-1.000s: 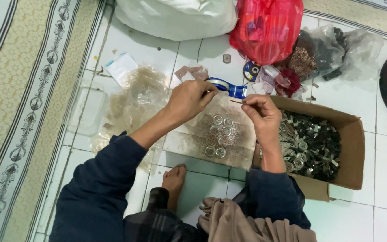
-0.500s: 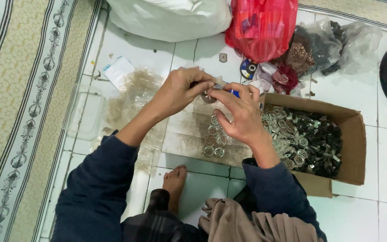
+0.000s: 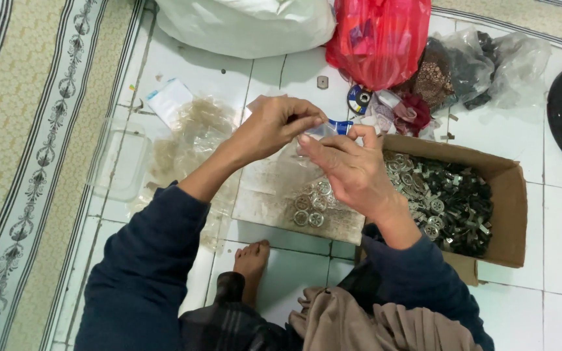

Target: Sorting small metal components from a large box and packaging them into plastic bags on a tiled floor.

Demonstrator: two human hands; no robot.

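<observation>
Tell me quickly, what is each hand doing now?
Left hand: closed, pinching a small clear plastic bag.
Right hand: fingers closed on the same bag.

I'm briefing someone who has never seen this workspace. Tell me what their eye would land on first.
First, the bright red plastic bag at the top of the white tiled floor. Then the two hands meeting mid-frame, left hand and right hand pinching a small clear plastic bag between them. To the right, an open cardboard box full of small metal parts.
</observation>
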